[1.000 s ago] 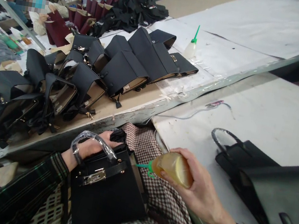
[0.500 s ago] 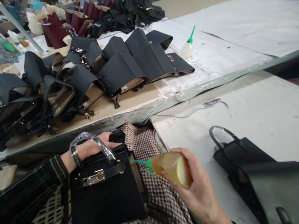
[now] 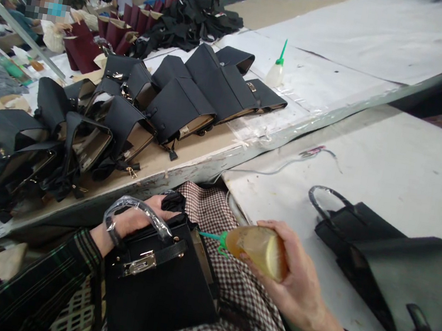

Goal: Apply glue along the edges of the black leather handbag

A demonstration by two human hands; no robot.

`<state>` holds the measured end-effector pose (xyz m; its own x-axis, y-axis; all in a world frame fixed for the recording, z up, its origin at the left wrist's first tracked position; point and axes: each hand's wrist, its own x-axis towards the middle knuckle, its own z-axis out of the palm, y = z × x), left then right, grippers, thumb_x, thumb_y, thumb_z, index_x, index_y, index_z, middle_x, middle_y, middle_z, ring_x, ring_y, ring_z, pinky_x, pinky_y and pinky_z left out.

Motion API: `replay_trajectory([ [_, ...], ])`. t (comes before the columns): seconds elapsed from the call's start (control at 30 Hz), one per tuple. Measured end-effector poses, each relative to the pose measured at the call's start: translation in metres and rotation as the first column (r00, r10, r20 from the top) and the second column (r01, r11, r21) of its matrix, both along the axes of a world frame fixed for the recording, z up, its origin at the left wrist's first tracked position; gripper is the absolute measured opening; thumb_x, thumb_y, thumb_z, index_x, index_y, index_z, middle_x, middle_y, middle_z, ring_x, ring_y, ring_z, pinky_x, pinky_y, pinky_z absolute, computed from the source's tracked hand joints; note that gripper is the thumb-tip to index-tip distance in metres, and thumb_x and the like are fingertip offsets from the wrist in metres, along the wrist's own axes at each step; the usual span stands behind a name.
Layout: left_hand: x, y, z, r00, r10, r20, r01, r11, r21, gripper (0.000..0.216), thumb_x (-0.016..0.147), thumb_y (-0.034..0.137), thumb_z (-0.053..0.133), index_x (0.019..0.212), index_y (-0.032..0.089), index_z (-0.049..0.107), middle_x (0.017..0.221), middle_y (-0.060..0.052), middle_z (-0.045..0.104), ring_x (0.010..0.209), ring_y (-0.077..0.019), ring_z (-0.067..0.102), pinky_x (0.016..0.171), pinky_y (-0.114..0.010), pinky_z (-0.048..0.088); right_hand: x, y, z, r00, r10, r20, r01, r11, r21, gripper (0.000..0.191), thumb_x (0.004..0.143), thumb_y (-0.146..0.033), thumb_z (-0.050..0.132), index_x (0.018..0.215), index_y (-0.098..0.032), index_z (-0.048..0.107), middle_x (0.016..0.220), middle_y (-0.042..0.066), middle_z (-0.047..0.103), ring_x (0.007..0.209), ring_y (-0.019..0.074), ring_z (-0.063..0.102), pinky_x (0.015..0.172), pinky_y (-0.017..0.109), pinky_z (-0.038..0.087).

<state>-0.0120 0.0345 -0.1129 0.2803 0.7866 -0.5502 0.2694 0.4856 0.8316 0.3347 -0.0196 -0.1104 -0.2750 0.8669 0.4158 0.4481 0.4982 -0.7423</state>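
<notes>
Two hands busy: left hand (image 3: 133, 217) grips the top of a black handbag (image 3: 161, 285) on the lap, through its plastic-wrapped handle (image 3: 137, 209). Right hand (image 3: 294, 282) wraps an amber glue bottle (image 3: 260, 248), green nozzle (image 3: 212, 237) just beside the bag's side. No legible writing; another black bag (image 3: 379, 254) on the table (image 3: 394, 166).

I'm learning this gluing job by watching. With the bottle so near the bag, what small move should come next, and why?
Probably ease the green nozzle a touch left onto the bag edge. The right hand holds the glue bottle sideways, tip just short of the bag's side, while the left hand steadies the bag on the lap.
</notes>
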Motion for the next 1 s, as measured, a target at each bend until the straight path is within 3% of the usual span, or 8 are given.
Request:
replay_trajectory([
  [0.17,0.002,-0.001,0.004,1.000,-0.014,-0.026,0.014,1.000,0.003,0.041,0.075,0.046,0.091,0.095,0.015,0.073,0.087,-0.003,0.076,0.079,-0.0206,0.068,0.077,-0.033,0.056,-0.002,-0.002,-0.003,1.000,-0.001,-0.024,0.002,1.000,0.019,0.046,0.100,-0.039,0.069,0.137,-0.022,0.048,0.117,0.013,0.065,0.100,0.0277,0.069,0.085,0.034,0.062],
  [0.33,-0.003,0.000,-0.003,0.999,-0.018,-0.035,0.018,1.000,0.025,0.047,0.075,0.047,0.091,0.104,0.014,0.075,0.096,-0.006,0.078,0.086,-0.0225,0.069,0.084,-0.035,0.056,-0.001,-0.005,-0.002,0.998,0.056,0.029,-0.056,0.998,-0.001,0.048,0.098,-0.032,0.067,0.139,-0.021,0.046,0.118,0.014,0.066,0.101,0.0280,0.070,0.086,0.034,0.062],
  [0.53,-0.002,0.000,-0.005,0.999,-0.029,-0.042,0.031,0.999,0.035,0.047,0.072,0.042,0.093,0.105,0.014,0.077,0.102,-0.007,0.078,0.093,-0.0245,0.068,0.088,-0.037,0.056,0.009,-0.011,-0.001,0.985,0.117,0.130,-0.113,0.993,-0.042,0.046,0.101,-0.038,0.064,0.139,-0.022,0.045,0.120,0.015,0.068,0.102,0.0296,0.072,0.088,0.038,0.062],
  [0.73,0.003,-0.003,0.003,0.999,-0.012,-0.052,0.013,1.000,0.018,0.048,0.070,0.045,0.093,0.103,0.014,0.075,0.096,-0.006,0.078,0.090,-0.0251,0.069,0.084,-0.037,0.058,0.013,-0.017,-0.001,0.973,0.188,0.131,-0.165,0.971,-0.173,0.044,0.097,-0.034,0.068,0.134,-0.024,0.047,0.113,0.011,0.069,0.090,0.0273,0.073,0.076,0.036,0.063],
  [0.87,0.004,-0.005,0.010,0.999,-0.015,-0.048,0.016,1.000,0.011,0.050,0.067,0.043,0.095,0.103,0.014,0.075,0.095,-0.006,0.078,0.091,-0.0258,0.069,0.085,-0.038,0.058,0.013,-0.022,0.001,0.967,0.238,0.091,-0.201,0.931,-0.305,0.038,0.099,-0.035,0.070,0.130,-0.026,0.050,0.111,0.008,0.071,0.091,0.0263,0.073,0.079,0.037,0.061],
  [1.0,0.003,-0.010,0.015,1.000,0.005,-0.031,-0.005,1.000,0.002,0.049,0.066,0.041,0.096,0.100,0.014,0.074,0.091,-0.005,0.078,0.085,-0.0235,0.070,0.083,-0.036,0.058,0.018,-0.025,-0.001,0.980,0.184,0.071,-0.146,0.918,-0.369,0.038,0.098,-0.041,0.073,0.127,-0.027,0.053,0.108,0.005,0.073,0.087,0.0252,0.073,0.074,0.036,0.061],
])
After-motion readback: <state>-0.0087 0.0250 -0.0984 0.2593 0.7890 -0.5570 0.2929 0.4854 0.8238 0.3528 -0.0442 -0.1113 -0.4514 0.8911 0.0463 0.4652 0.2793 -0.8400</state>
